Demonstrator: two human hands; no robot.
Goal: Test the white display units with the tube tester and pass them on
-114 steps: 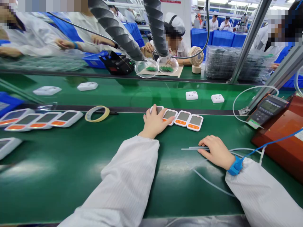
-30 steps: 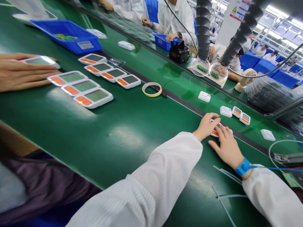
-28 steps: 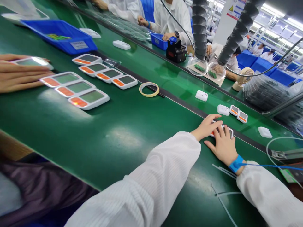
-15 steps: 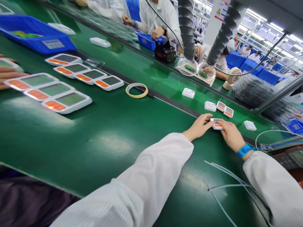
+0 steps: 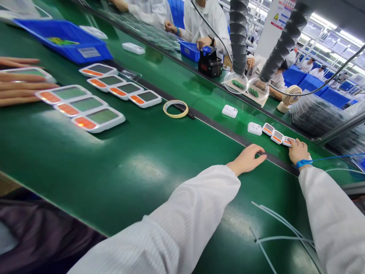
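My right hand [image 5: 299, 151], with a blue wrist strap [image 5: 303, 163], has its fingers on a small white digital display unit [image 5: 288, 141] with an orange panel. That unit sits on the green belt, at the end of a short row with two more display units [image 5: 276, 137]. A white piece [image 5: 254, 128] lies just left of the row, and part of another white piece shows behind my right wrist. My left hand [image 5: 248, 159] rests near the dark strip along the belt's edge, thumb and fingers apart, holding nothing.
At far left, another person's hand [image 5: 17, 85] lies over a display unit beside several larger-looking units [image 5: 98, 118]. A tape roll [image 5: 176, 109], blue bin [image 5: 65, 42] and pale tubes [image 5: 285, 224] are on the worktop. Suction hoses [image 5: 238, 34] hang across the belt, near co-workers.
My right hand has carried the display unit from the belt's near edge to the row's right end. My left hand has let go of it. The view has shifted slightly.
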